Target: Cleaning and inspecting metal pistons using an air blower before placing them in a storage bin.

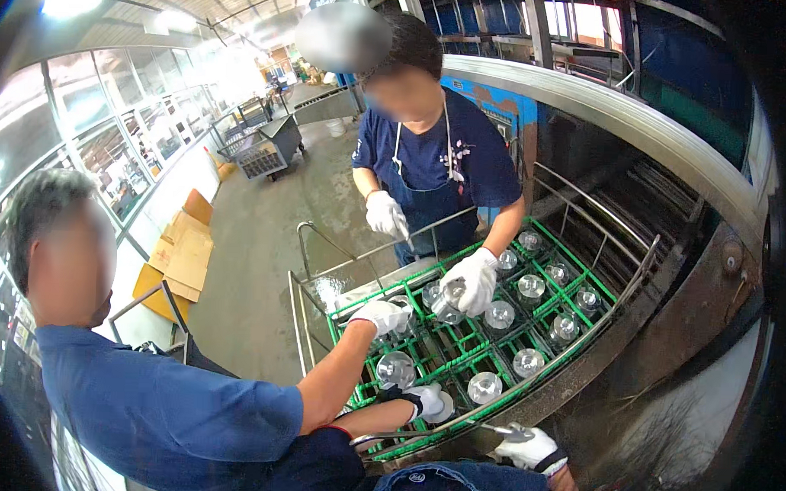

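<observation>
Centrally: clear glass piece (442, 409), one, in the near left part of a green wire rack (448, 365), grasped by the gloved left hand (422, 399). Right hand (537, 451), white-gloved, dark band at the wrist: outside the rack's near edge, at a grey metal object (516, 434); whether the fingers clasp it or merely rest against it, cannot tell.

Rack: green wire, divided into open compartments, set within a metal frame (598, 201) with raised rails. Contents: further round glass pieces (484, 387), about a dozen, most standing singly in compartments. Beyond: grey cart (271, 150) on the floor, contents indistinct; white bucket (336, 127), small, inside not visible.

Appearance of the glass: colourless, transparent, rounded, with bright reflections; the piece in the left hand shows a round, pale outline.

Co-workers, two: one opposite, in a dark apron, a gloved hand (470, 281) on glass in the rack; one at the left, in a blue shirt, a gloved hand (380, 316) at glass near the far left side.

Obscured: lower part of the held piece, by glove and wires; full shape of the grey metal object; wearer's right forearm, mostly cut off by the lower edge.
</observation>
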`<control>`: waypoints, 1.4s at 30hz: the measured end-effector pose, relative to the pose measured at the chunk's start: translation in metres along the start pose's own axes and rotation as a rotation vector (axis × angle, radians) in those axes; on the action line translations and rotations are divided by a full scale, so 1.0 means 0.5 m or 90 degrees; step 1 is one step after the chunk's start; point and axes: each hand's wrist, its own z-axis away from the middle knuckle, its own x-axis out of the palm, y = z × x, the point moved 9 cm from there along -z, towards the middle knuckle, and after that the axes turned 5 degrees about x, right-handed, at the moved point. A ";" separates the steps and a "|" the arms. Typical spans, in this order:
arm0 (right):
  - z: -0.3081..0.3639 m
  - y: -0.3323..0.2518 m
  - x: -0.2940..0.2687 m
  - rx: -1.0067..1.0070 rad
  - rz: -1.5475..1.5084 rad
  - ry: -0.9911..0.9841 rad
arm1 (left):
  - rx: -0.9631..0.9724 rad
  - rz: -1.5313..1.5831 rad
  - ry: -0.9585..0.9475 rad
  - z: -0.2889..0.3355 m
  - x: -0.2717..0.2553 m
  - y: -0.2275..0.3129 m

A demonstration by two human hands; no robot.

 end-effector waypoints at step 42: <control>0.186 -0.209 -0.055 -0.255 -0.156 0.221 | 0.249 0.892 0.469 0.230 -0.293 0.054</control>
